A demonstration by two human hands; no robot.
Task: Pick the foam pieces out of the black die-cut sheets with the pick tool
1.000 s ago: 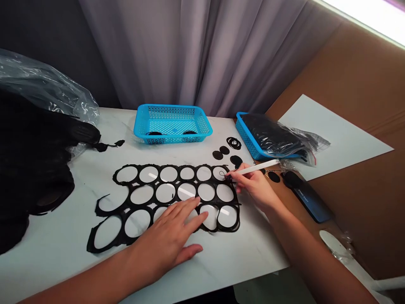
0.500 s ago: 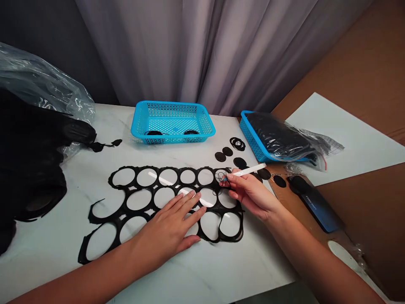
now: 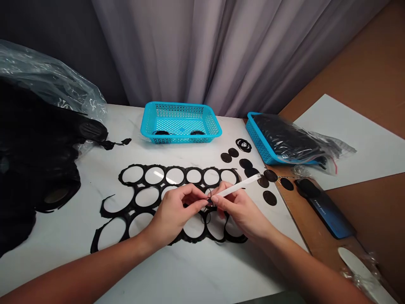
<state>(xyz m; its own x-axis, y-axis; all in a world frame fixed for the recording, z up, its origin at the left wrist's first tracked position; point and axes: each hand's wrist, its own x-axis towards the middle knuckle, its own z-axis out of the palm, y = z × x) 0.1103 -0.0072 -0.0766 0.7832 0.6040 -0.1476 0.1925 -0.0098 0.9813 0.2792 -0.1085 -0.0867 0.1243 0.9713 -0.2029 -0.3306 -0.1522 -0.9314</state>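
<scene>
The dark blue case (image 3: 331, 216) bears small lettering, apparently "LOVE SMILE".

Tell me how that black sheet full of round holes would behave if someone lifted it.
The black sheet would probably sag, with so little material between its holes. It looks light for its size, being mostly openings. The open-ended strip at its left might dangle.

- Sheet (image 3: 129, 207) on the table (image 3: 190, 274), under the fingers (image 3: 193, 192)
- Discs (image 3: 162, 133) in a basket (image 3: 182, 139), beyond them
- Bag (image 3: 291, 137) in a second basket (image 3: 257, 141), right of them
- Heap (image 3: 41, 152), left of them
</scene>
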